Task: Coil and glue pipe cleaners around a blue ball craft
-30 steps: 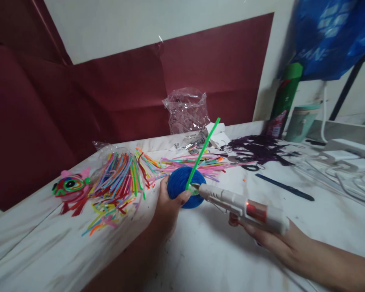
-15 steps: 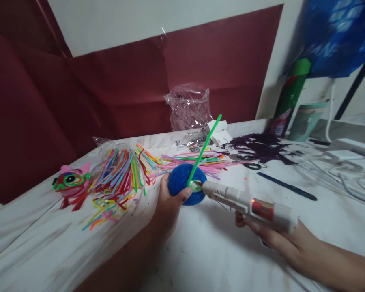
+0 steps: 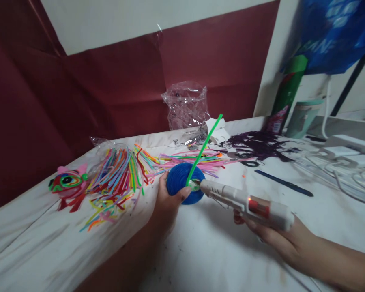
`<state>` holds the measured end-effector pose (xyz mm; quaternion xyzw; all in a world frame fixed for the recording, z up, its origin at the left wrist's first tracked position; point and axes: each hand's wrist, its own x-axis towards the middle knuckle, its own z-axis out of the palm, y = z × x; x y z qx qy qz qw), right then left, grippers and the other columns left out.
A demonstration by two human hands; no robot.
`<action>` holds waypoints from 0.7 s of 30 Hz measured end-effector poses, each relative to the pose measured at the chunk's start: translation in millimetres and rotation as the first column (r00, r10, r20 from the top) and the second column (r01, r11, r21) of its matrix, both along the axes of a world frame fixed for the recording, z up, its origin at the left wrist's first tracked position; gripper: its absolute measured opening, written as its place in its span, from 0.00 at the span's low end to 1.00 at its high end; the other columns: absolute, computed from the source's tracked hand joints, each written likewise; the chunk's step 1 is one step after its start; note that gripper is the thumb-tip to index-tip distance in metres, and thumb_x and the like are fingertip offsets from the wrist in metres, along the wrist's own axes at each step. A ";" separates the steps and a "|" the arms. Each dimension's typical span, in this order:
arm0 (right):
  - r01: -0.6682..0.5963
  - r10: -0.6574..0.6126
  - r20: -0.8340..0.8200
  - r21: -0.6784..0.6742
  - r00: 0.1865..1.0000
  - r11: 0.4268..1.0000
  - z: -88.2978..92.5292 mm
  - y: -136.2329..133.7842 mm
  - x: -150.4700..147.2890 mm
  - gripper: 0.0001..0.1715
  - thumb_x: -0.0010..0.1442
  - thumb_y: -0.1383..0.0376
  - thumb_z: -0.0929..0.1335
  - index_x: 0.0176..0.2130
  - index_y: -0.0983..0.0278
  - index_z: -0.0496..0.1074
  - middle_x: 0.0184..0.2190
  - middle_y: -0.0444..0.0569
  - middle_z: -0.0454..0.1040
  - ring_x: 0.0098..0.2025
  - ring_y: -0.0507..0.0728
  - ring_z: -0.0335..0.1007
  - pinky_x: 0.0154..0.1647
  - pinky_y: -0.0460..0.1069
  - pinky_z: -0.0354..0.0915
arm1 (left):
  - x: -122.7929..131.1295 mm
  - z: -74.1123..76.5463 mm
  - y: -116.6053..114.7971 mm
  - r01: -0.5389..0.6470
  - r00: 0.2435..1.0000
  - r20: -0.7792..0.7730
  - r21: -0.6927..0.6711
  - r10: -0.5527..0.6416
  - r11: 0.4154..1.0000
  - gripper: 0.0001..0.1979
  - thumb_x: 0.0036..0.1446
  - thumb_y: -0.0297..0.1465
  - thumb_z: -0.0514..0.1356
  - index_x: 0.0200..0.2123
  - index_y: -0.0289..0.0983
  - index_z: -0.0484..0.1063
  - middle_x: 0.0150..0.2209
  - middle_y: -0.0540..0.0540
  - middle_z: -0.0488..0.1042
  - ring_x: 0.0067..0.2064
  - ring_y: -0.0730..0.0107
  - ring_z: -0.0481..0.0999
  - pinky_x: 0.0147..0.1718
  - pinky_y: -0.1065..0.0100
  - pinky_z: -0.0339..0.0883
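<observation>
My left hand (image 3: 167, 200) is closed around a round blue ball (image 3: 178, 176) with a ridged, wound surface, thumb on its near face. A bright green pipe cleaner (image 3: 205, 146) sticks up and to the right from a pale patch on the ball, its lower end by my thumb. In my right hand (image 3: 273, 235) is a white hot glue gun (image 3: 228, 194) with a small orange light lit on its side. The nozzle meets the pale patch, beside the foot of the green pipe cleaner; whether glue is coming out I cannot tell.
Many coloured pipe cleaners (image 3: 117, 170) lie at left, near a pink-and-green fish-like figure (image 3: 68, 182). Behind the ball stands a clear plastic bag (image 3: 187, 105). Dark purple strands (image 3: 258, 146), a dark blue strip (image 3: 284, 183), a green cup (image 3: 302, 117) and white cables (image 3: 331, 174) are to the right.
The view has shifted slightly, so everything sits a little further left. My hands, the ball and the glue gun hold nearly the same positions relative to each other.
</observation>
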<state>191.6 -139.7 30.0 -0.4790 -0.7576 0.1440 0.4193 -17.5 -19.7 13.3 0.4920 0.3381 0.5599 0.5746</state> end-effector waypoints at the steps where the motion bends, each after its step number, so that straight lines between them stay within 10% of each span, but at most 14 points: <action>1: 0.007 -0.007 -0.029 0.003 1.000 1.000 -1.9 0.1 -0.4 0.10 0.63 0.63 0.62 0.34 0.61 0.71 0.28 0.49 0.76 0.29 0.56 0.74 0.24 0.46 0.71 | -0.2 0.2 0.3 -0.004 1.000 0.005 -0.001 0.004 1.000 0.36 0.39 0.32 0.72 0.53 0.41 0.63 0.44 0.45 0.75 0.45 0.60 0.75 0.46 0.62 0.68; 21: -0.020 0.021 -0.067 0.007 0.998 1.000 -1.3 -0.4 -4.0 0.10 0.62 0.63 0.63 0.33 0.61 0.72 0.28 0.49 0.76 0.26 0.55 0.71 0.24 0.46 0.71 | 4.1 2.9 -4.3 -0.029 1.000 0.009 -0.026 0.029 0.999 0.41 0.35 0.33 0.73 0.55 0.41 0.62 0.45 0.44 0.74 0.45 0.59 0.74 0.47 0.60 0.67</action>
